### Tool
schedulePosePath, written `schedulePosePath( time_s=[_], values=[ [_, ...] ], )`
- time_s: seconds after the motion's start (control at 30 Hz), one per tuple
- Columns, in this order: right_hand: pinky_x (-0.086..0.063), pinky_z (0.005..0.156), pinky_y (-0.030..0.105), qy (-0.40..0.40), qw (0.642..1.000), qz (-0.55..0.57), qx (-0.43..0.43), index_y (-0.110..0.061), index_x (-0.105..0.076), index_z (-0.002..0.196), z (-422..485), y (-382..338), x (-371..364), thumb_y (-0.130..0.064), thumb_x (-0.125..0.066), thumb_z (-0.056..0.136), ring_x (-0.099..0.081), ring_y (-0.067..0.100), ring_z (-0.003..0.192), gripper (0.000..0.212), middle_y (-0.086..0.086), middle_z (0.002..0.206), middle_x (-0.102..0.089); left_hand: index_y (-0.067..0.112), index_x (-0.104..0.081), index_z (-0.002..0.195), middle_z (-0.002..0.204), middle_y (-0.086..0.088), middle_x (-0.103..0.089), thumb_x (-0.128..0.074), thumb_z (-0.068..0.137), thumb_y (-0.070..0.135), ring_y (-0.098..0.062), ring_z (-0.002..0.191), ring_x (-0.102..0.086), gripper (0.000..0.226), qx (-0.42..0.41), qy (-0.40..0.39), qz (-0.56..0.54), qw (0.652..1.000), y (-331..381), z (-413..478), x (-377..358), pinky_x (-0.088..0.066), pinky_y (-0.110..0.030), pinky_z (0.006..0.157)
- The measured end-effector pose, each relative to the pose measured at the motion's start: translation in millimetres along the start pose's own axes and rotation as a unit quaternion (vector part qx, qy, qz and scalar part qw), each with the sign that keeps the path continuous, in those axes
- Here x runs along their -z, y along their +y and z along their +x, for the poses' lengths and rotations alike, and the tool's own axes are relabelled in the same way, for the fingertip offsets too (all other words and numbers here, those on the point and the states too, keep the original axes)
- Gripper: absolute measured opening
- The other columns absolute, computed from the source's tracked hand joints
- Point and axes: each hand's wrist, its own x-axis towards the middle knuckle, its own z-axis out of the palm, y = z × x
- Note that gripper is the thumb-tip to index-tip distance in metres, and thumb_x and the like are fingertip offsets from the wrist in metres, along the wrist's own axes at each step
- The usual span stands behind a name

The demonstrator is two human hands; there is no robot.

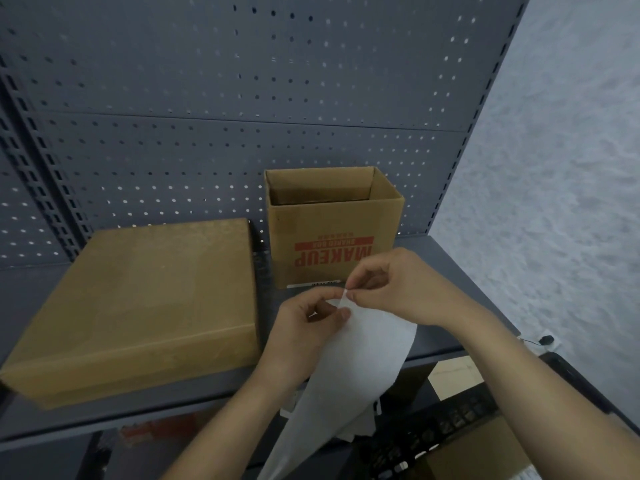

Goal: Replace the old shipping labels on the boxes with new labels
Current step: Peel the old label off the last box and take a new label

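Observation:
A long white label strip [360, 368] hangs down in front of the shelf. My left hand [304, 327] pinches its upper end from the left. My right hand [391, 285] pinches a small corner of the strip's top edge between thumb and forefinger. Behind my hands stands an open cardboard box [332, 220] printed with upside-down red "MAKEUP" lettering; a white label [313, 284] shows along its lower front edge, mostly hidden by my hands. A flat closed cardboard box [138, 303] lies to the left on the same shelf.
The grey metal shelf [436, 258] has a perforated back panel [242, 98] and a slotted upright on the left. A pale wall is on the right. Below the shelf are a black crate [450, 427], more cardboard and some reddish items.

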Motion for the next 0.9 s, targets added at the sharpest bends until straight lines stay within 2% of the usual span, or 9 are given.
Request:
schedulePosePath(
  time_s=[0.17, 0.33, 0.47, 0.57, 0.63, 0.73, 0.8, 0.9],
  values=[
    [-0.053, 0.076, 0.016, 0.006, 1.0, 0.0, -0.004, -0.024, -0.077, 0.085, 1, 2, 0, -0.021, -0.072, 0.087, -0.067, 0.0, 0.082, 0.006, -0.014, 0.083, -0.072, 0.027, -0.075, 0.106, 0.09, -0.018, -0.069, -0.067, 0.091, 0.008, -0.027, 0.09, -0.069, 0.025, 0.001, -0.005, 0.016, 1.0, -1, -2, 1, -0.057, -0.042, 0.086],
    [-0.051, 0.072, 0.015, 0.055, 0.998, 0.004, -0.016, -0.024, -0.076, 0.08, 3, 4, -2, -0.018, -0.07, 0.086, -0.066, -0.001, 0.078, 0.011, -0.014, 0.078, -0.072, 0.032, -0.071, 0.108, 0.089, -0.022, -0.064, -0.067, 0.09, 0.005, -0.029, 0.086, -0.067, 0.033, -0.011, 0.019, 0.046, 0.999, 0, -3, 1, -0.056, -0.037, 0.079],
    [-0.054, 0.073, 0.022, 0.119, 0.992, 0.015, -0.039, -0.022, -0.074, 0.078, 8, 5, 1, -0.016, -0.068, 0.086, -0.066, 0.002, 0.076, 0.012, -0.012, 0.078, -0.072, 0.04, -0.061, 0.118, 0.075, -0.008, -0.063, -0.069, 0.089, 0.007, -0.012, 0.072, -0.064, 0.044, -0.043, 0.034, 0.108, 0.993, -3, -8, 3, -0.053, -0.02, 0.072],
    [-0.057, 0.073, 0.026, 0.153, 0.984, 0.053, -0.067, -0.017, -0.074, 0.076, 11, 5, 5, -0.014, -0.066, 0.086, -0.069, 0.006, 0.071, 0.013, -0.007, 0.075, -0.073, 0.052, -0.057, 0.122, 0.073, 0.001, -0.057, -0.064, 0.093, 0.008, -0.005, 0.069, -0.058, 0.053, -0.052, 0.015, 0.154, 0.987, -7, -13, 6, -0.05, -0.015, 0.071],
    [-0.055, 0.065, 0.023, 0.173, 0.978, 0.081, -0.084, -0.013, -0.074, 0.076, 12, 2, 7, -0.012, -0.065, 0.086, -0.069, 0.006, 0.068, 0.014, -0.005, 0.074, -0.073, 0.059, -0.055, 0.122, 0.087, 0.006, -0.062, -0.06, 0.096, 0.01, -0.003, 0.078, -0.06, 0.055, -0.047, -0.01, 0.181, 0.982, -10, -16, 9, -0.052, -0.015, 0.077],
    [-0.046, 0.05, 0.011, 0.191, 0.967, 0.133, -0.103, -0.005, -0.074, 0.08, 13, -2, 9, -0.007, -0.062, 0.089, -0.063, 0.0, 0.054, 0.015, -0.004, 0.067, -0.07, 0.059, -0.05, 0.126, 0.113, 0.005, -0.062, -0.056, 0.099, 0.012, -0.008, 0.1, -0.062, 0.055, -0.038, -0.033, 0.208, 0.977, -13, -21, 15, -0.053, -0.028, 0.095],
    [-0.046, 0.048, 0.013, 0.204, 0.96, 0.159, -0.111, -0.002, -0.073, 0.081, 14, -5, 10, -0.006, -0.061, 0.089, -0.062, 0.002, 0.052, 0.016, -0.002, 0.065, -0.07, 0.057, -0.049, 0.128, 0.111, 0.004, -0.061, -0.055, 0.099, 0.011, -0.007, 0.098, -0.061, 0.055, -0.03, -0.037, 0.224, 0.973, -13, -25, 20, -0.052, -0.027, 0.097],
    [-0.052, 0.054, 0.023, 0.226, 0.951, 0.171, -0.121, -0.003, -0.073, 0.079, 16, -7, 11, -0.01, -0.062, 0.088, -0.064, 0.014, 0.06, 0.016, 0.006, 0.071, -0.072, 0.054, -0.048, 0.131, 0.098, -0.007, -0.058, -0.054, 0.099, 0.01, -0.012, 0.088, -0.06, 0.055, -0.025, -0.046, 0.251, 0.967, -14, -31, 26, -0.049, -0.019, 0.088]
  ],
)
